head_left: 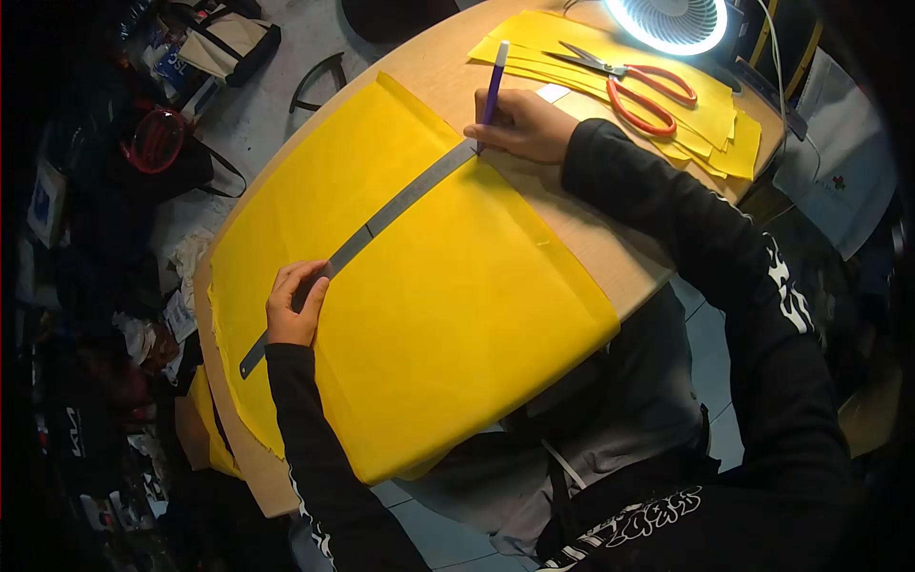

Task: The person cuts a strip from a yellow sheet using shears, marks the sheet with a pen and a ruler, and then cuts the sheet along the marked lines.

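A large yellow sheet [448, 315], perhaps fabric or paper, lies over the table, its lower edge at the table's rim. Across it runs a long metal ruler [400, 202], slanting from lower left to upper right. My left hand [297, 303] grips the ruler near its lower end, thumb and fingers on its edges and pressing it to the sheet. In my right hand [527, 126] is a purple pen [495, 88] with a white end, held upright. Its tip is by the ruler's upper end, near the sheet's edge; the tip itself is hard to make out.
Orange-handled scissors [640, 93] rest on a stack of yellow pieces [562, 50] at the upper right. A lit round lamp [672, 14] stands behind them. The wooden table [634, 262] has a curved far edge. Bags [224, 43] and clutter lie on the floor at left.
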Tool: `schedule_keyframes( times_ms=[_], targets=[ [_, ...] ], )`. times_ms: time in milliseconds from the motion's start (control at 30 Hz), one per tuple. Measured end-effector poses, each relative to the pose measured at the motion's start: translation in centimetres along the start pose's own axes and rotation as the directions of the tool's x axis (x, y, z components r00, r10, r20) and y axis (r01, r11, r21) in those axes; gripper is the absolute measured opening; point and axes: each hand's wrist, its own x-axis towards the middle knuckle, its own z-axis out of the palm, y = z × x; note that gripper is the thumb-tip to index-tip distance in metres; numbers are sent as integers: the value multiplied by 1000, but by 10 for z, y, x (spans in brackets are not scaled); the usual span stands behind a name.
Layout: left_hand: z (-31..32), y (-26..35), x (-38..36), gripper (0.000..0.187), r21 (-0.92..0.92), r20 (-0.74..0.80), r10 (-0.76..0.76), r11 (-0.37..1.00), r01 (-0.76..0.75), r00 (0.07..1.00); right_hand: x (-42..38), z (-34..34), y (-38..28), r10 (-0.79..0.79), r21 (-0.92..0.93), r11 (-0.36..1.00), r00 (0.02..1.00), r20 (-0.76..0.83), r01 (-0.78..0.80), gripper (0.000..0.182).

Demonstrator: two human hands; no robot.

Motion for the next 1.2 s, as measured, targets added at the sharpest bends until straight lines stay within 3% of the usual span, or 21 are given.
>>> schedule_keyframes(
  times_ms=[633, 1033, 1200],
  targets=[
    [0, -1, 0, 22, 3, -7, 8, 1000, -8, 1000, 1, 0, 3, -22, -80, 997, 1000, -16, 21, 27],
    [2, -1, 0, 20, -14, -58, 34, 999, -35, 998, 0, -3, -4, 38, 271, 962, 998, -53, -22, 22],
    [1, -3, 0, 19, -35, -66, -3, 999, 1, 998, -2, 11, -23, -63, 253, 965, 997, -51, 73, 13]
  ],
)
